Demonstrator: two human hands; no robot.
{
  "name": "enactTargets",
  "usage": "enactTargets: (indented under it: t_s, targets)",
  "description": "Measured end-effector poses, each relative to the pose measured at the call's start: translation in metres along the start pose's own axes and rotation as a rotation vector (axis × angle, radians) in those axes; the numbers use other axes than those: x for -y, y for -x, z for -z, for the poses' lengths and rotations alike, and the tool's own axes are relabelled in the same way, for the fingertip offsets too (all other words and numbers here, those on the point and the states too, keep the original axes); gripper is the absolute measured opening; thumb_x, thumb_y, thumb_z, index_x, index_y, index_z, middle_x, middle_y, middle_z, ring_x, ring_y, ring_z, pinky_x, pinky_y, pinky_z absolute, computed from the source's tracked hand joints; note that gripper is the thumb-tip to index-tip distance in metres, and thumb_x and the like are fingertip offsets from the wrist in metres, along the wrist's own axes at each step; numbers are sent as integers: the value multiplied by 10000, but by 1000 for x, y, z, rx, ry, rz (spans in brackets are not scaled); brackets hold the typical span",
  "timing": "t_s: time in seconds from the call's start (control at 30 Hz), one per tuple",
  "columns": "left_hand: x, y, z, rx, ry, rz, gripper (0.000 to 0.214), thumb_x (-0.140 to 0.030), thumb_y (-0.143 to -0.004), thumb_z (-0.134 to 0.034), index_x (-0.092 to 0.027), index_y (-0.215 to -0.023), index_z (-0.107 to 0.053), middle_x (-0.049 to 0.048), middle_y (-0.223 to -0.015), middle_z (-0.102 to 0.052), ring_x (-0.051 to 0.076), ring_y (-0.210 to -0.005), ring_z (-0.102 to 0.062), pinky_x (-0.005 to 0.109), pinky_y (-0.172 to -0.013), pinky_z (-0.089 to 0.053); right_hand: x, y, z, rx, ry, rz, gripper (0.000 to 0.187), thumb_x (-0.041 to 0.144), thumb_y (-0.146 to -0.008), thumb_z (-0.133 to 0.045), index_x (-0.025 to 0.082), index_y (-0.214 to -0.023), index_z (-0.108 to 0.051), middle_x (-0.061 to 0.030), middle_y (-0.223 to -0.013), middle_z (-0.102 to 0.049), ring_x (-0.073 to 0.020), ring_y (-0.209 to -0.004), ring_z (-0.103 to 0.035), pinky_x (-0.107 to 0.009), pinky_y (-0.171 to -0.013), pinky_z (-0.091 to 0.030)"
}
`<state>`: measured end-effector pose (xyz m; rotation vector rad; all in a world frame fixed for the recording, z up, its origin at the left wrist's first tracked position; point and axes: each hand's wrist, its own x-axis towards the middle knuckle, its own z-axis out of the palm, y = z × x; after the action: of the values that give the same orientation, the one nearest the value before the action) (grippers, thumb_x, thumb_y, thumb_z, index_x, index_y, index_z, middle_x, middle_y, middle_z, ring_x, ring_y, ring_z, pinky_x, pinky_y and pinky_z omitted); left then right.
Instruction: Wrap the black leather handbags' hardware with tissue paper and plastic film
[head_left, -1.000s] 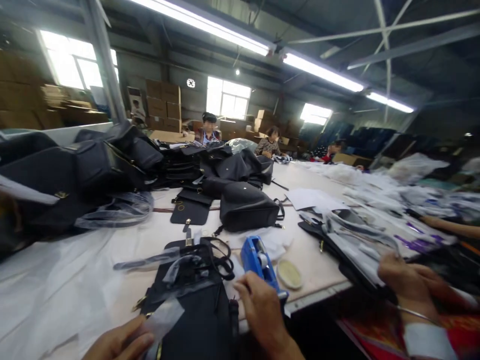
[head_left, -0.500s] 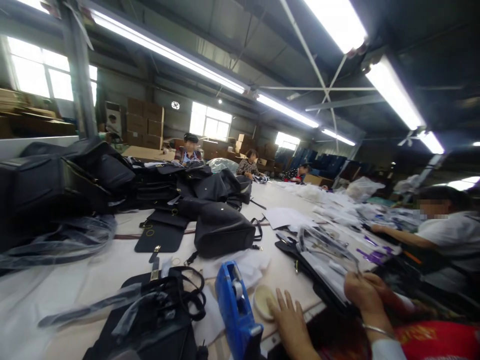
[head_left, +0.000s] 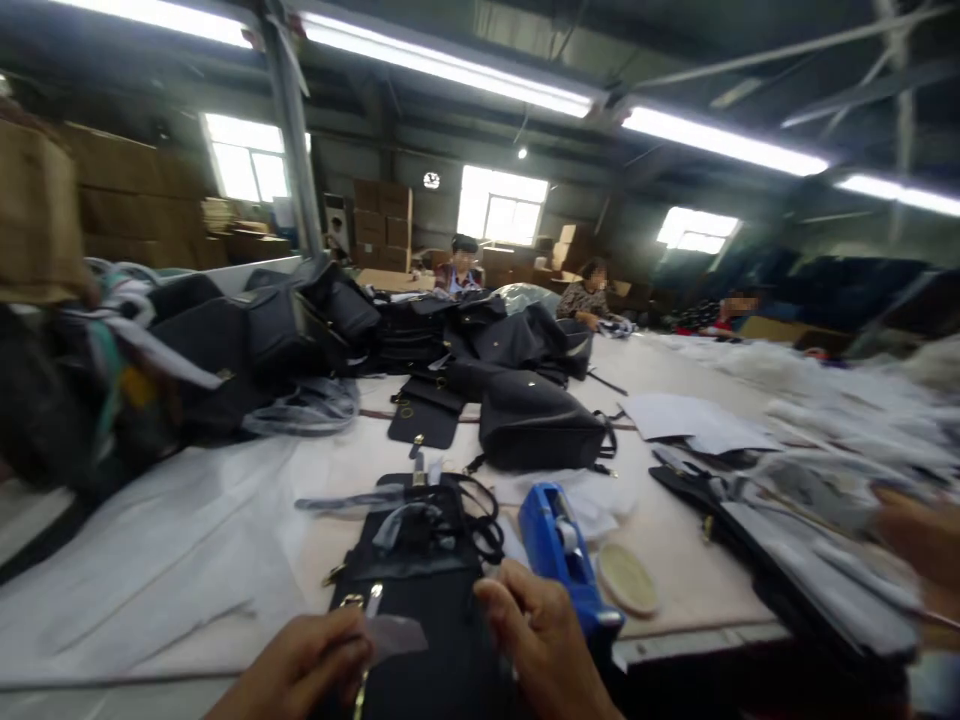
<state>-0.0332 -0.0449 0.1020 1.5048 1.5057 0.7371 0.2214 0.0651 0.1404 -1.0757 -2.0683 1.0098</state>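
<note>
Now, a Sliver of Film Above a Black Bag

Here we are at bottom centre, and the left hand (head_left: 311, 655) has thumb and fingers pinching a small strip of clear film (head_left: 401, 636). The black bag (head_left: 435, 610) lies flat beneath it, running from mid-frame down to the lower edge. Over on its right side is the right hand (head_left: 544, 625), fingers curled and thumb close to the forefinger; whether anything is caught between them, I cannot tell.

What could spoil this? That film looks flimsy, and if it is sticky, a careless twist could fold it onto itself or glue it to a fingertip. The straps (head_left: 484, 510), loose loops just above the right hand, might snag a finger on a quick reach. And watch the blue dispenser (head_left: 534, 530), right of centre by the table edge: one knock from the right wrist could tip it off.

Textures, then! The bag is smooth and matt, like leather (real or not, no saying from here), with a shiny gold buckle (head_left: 352, 600) beside the left hand. Cloudy, wrinkled wrap (head_left: 405, 522) covers its upper part. The dispenser is glossy, chunky and long; next to it sits a flat, pale disc (head_left: 628, 578). At lower left, white sheets (head_left: 172, 570) spread thin and creased.
</note>
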Motion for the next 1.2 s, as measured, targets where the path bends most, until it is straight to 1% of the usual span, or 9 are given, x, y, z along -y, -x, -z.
enactTargets:
  t_s: [0.07, 0.17, 0.27, 0.33, 0.47, 0.57, 0.63, 0.93, 1.2]
  targets:
    - [-11, 9, 2, 8, -19, 23, 360, -433, -947, -417, -194, -749, -601, -16, -726, -630, 148, -712, -578, 209, -671, -411, 4, 2, -34, 126, -103, 27, 332, 511, -817, -634, 202, -935, -603, -26, -867, -663, -178, -776, -602, -250, -679, -445]
    - [-13, 20, 4, 27, -98, 71, 317, -386, -941, -440, -189, -755, -604, -12, -727, -640, 148, -707, -582, 211, -652, -386, 3, 4, -72, 294, -253, -3, 718, 393, -671, -770, 198, -1296, -475, -82, -1122, -654, -224, -935, -623, -280, -751, -480]
    - [-3, 31, 6, 56, -154, 97, 291, -356, -938, -434, -189, -771, -605, -2, -736, -659, 153, -702, -590, 214, -629, -374, 2, 6, -91, 405, -329, -20, 260, 296, -778, -615, 171, -1005, -640, -38, -831, -692, -186, -746, -635, -248, -647, -460]
    - [2, 35, 6, 52, -166, 102, 291, -343, -939, -426, -193, -757, -596, -4, -727, -656, 153, -694, -585, 217, -621, -366, 1, 6, -95, 403, -325, -29, 121, 251, -797, -563, 167, -818, -648, -16, -719, -664, -164, -673, -612, -230, -611, -433]
    - [-3, 35, 9, 11, -100, 132, 261, -311, -923, -444, -209, -739, -598, -29, -693, -640, 151, -679, -575, 227, -627, -358, 4, 9, -96, 294, -330, -66, 131, 267, -820, -565, 171, -753, -625, 3, -690, -636, -150, -664, -595, -212, -601, -412]
    - [-15, 29, 10, -40, 7, 142, 106, -239, -834, -555, -239, -898, -640, -38, -823, -686, 171, -797, -598, 229, -694, -372, 6, 11, -98, 245, -280, -62, 203, 302, -845, -560, 179, -684, -578, 19, -632, -598, -134, -617, -570, -203, -571, -382]
    - [-21, 25, 8, -51, 87, 127, 204, -205, -771, -608, -245, -969, -640, -34, -892, -691, 183, -860, -591, 235, -732, -377, 7, 13, -100, 242, -217, -20, 230, 320, -852, -560, 184, -666, -557, 26, -600, -583, -124, -574, -556, -203, -547, -356]
    - [-8, 11, -20, -13, 543, 202, 98, -193, -691, -620, -175, -721, -528, -72, -618, -487, 113, -602, -430, 236, -569, -312, -4, 17, -105, 158, 88, 238, 362, 412, -934, -489, 186, -655, -526, 13, -594, -569, -113, -554, -535, -224, -540, -293]
    - [-4, 15, -11, -51, 535, 216, 152, -281, -759, -641, -144, -705, -602, -24, -602, -612, 120, -594, -491, 244, -601, -317, -21, -14, -56, 229, 157, 115, 218, 311, -965, -461, 205, -811, -572, 12, -722, -603, -141, -676, -569, -230, -639, -399]
